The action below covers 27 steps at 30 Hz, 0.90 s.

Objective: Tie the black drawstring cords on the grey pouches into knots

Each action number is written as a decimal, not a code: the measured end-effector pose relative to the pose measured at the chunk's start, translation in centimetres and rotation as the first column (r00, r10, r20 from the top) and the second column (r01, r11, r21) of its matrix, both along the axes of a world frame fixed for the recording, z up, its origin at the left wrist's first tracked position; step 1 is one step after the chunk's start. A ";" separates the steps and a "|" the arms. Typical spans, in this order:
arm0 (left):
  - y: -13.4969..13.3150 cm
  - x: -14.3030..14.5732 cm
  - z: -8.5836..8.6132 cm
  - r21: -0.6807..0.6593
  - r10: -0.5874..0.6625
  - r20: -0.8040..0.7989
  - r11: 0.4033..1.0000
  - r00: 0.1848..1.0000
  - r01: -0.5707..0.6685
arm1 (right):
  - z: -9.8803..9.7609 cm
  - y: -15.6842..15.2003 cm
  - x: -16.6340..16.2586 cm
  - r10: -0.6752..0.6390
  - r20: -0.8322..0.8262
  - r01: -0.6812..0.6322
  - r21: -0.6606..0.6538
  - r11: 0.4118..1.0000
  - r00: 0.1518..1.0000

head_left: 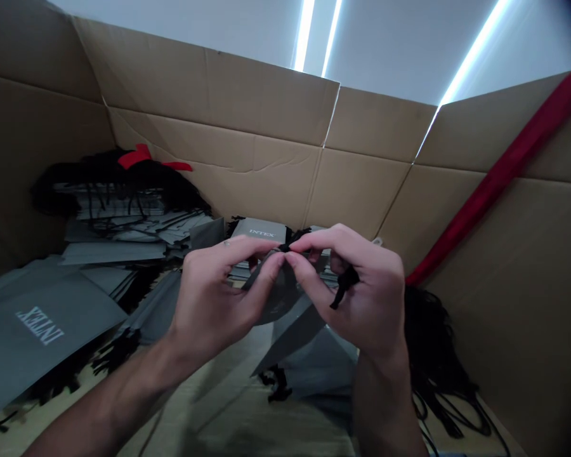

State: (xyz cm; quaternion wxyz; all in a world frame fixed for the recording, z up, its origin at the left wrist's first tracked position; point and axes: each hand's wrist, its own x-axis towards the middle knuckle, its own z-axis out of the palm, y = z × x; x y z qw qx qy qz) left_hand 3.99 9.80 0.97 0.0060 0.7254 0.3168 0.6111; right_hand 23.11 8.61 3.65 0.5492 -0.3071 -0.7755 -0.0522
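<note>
In the middle of the head view, both hands meet fingertip to fingertip at the top edge of a grey bag (285,295). My left hand (214,285) is closed in a pinch on that edge. Closed too, my right hand (368,289) pinches a black cord (285,248) at the same spot; a cord end (345,285) sticks out from under its curled fingers. The fingertips partly hide where cord and bag join. Below them, more grey bags (318,362) with black cord ends lie on the work surface.
Cardboard walls (257,152) enclose the back and sides. At left lie a grey bag marked INTEX (42,324) and a heap of bags with black cords (118,209). Loose black cords (433,343) hang at right, below a dark red strip (495,181).
</note>
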 end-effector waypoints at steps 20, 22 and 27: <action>-0.9 -0.1 0.6 -0.041 -0.186 0.148 0.980 0.971 0.194 | -0.5 0.4 0.0 0.105 -0.061 -0.108 -0.044 0.993 0.993; -1.0 -0.1 1.0 -0.072 -0.212 0.183 0.971 0.960 0.228 | -0.5 0.3 -0.1 0.102 -0.090 -0.108 -0.064 0.992 0.991; -0.6 -0.4 1.4 -0.105 -0.285 0.197 0.945 0.938 0.309 | -0.4 0.1 -0.3 0.132 -0.142 -0.149 -0.117 0.982 0.981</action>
